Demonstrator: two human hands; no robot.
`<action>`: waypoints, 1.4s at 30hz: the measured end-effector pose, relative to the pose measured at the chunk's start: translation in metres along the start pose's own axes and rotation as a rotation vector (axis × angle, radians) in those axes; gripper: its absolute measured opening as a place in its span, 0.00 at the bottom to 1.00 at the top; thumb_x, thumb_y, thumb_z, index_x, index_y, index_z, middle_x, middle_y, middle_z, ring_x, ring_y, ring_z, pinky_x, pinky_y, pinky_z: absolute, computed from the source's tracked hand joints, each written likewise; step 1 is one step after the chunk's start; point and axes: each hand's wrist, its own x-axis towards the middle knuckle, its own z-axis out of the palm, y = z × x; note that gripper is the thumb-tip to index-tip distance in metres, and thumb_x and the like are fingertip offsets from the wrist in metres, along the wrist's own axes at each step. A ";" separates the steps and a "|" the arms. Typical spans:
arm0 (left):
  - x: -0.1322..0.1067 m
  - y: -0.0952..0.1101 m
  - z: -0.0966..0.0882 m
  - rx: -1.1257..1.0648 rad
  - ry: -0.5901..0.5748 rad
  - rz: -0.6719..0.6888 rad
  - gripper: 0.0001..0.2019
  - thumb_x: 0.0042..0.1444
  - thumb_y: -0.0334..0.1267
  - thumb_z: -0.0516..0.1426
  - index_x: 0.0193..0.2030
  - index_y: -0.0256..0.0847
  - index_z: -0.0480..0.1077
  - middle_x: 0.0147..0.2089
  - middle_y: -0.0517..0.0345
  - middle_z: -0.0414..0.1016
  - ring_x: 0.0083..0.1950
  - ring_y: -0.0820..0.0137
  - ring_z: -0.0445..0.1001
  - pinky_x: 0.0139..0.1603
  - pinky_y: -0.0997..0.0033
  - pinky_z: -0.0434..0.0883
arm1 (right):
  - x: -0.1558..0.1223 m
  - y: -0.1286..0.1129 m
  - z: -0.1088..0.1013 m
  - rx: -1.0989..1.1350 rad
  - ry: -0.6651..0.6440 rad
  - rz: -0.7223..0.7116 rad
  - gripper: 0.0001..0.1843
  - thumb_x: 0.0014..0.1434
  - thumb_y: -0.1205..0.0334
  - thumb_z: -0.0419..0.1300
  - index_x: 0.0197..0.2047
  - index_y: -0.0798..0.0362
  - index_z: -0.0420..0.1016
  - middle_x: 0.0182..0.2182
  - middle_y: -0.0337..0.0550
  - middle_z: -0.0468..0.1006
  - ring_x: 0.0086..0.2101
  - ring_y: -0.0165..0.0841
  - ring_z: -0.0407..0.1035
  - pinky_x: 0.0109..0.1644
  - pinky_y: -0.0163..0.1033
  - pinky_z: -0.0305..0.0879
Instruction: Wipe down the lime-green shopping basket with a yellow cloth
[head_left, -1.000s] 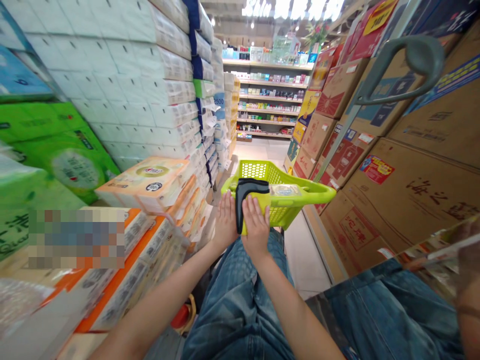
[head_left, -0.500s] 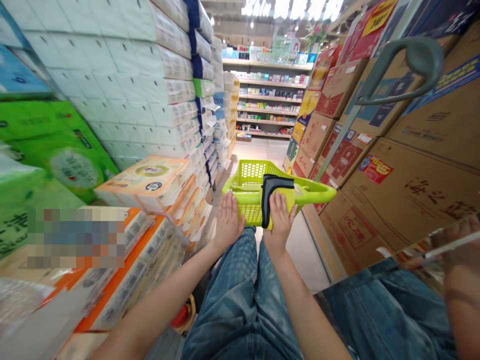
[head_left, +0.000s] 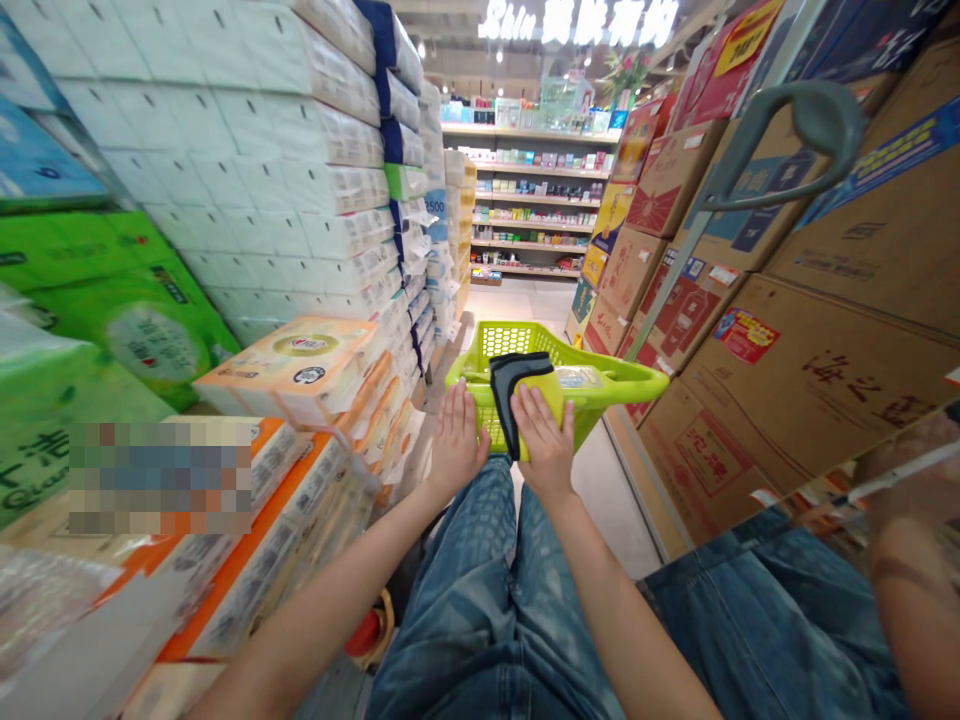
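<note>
A lime-green plastic shopping basket or cart [head_left: 615, 392] with holed walls is in front of my knees. My left hand [head_left: 454, 440] lies on its near rim at the left, fingers stretched out and pressed together, thumb apart. On the same rim, right of it, my right hand [head_left: 546, 440] holds a folded cloth [head_left: 510, 385], grey with black edging and yellow-green on the other side. The fingers of that hand lie over the cloth and press it to the rim. A clear label plate [head_left: 579, 377] shows just right of the cloth.
Stacked tissue packs [head_left: 225, 150] rise on the left, with orange packs [head_left: 292, 350] lower down. Cardboard cartons [head_left: 825, 350] line the right, behind a grey handle on a pole [head_left: 795, 140]. Shelves of small goods [head_left: 536, 190] stand at the aisle's far end.
My right hand has slid left along the rim with the cloth, uncovering the label plate. The left hand has stayed in place.
</note>
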 end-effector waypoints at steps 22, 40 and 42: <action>0.002 0.003 -0.003 0.012 -0.011 -0.014 0.43 0.61 0.33 0.52 0.74 0.28 0.27 0.76 0.33 0.37 0.77 0.51 0.38 0.71 0.42 0.55 | -0.006 0.008 -0.018 0.008 0.058 0.147 0.38 0.56 0.74 0.47 0.71 0.52 0.56 0.66 0.49 0.65 0.67 0.37 0.55 0.73 0.59 0.25; -0.001 -0.001 -0.005 0.020 -0.037 0.002 0.42 0.61 0.32 0.51 0.74 0.27 0.28 0.76 0.32 0.37 0.77 0.50 0.37 0.71 0.44 0.57 | -0.010 -0.016 -0.001 0.068 -0.114 -0.044 0.39 0.56 0.75 0.47 0.71 0.53 0.54 0.66 0.48 0.65 0.68 0.34 0.53 0.74 0.52 0.34; 0.002 0.002 -0.006 0.023 -0.031 0.001 0.43 0.61 0.33 0.52 0.74 0.27 0.28 0.76 0.31 0.38 0.77 0.50 0.37 0.71 0.42 0.56 | -0.015 0.000 -0.008 0.034 -0.060 0.001 0.39 0.57 0.75 0.47 0.72 0.52 0.53 0.66 0.49 0.66 0.68 0.36 0.54 0.74 0.54 0.34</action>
